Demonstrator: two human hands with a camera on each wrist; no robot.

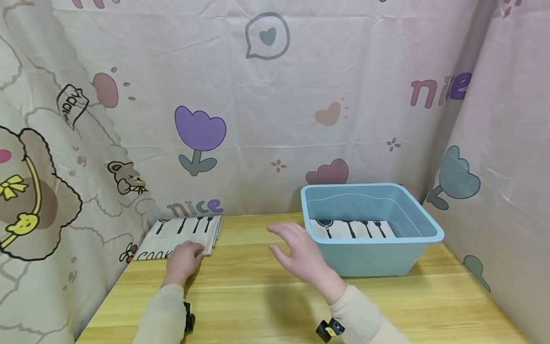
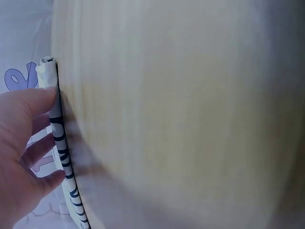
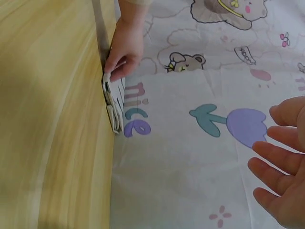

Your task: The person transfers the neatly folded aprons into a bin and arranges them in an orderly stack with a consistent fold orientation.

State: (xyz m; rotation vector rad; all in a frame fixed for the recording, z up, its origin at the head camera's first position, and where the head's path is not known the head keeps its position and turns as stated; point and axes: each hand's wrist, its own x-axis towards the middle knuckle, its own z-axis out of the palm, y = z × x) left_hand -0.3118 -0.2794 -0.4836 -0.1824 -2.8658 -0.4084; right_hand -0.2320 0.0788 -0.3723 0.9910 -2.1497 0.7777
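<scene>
On the table's left lies a folded white cloth (image 1: 185, 234) printed with black kitchen utensils and lettering. My left hand (image 1: 184, 260) rests on its near edge, fingers spread and loosely bent; the left wrist view shows the fingertips (image 2: 50, 98) touching the cloth's side (image 2: 59, 138). In the right wrist view the layered folds (image 3: 113, 112) show beside that hand. My right hand (image 1: 302, 253) hovers above the table with fingers apart and nothing in it, just left of a light blue plastic bin (image 1: 369, 258). Inside the bin lies another white cloth (image 1: 356, 229) with similar utensil prints.
The wooden table (image 1: 245, 282) runs back to a patterned curtain (image 1: 266, 110), which also hangs along the left and right sides. The bin's raised rim (image 1: 378, 240) stands between the right arm and the back right corner.
</scene>
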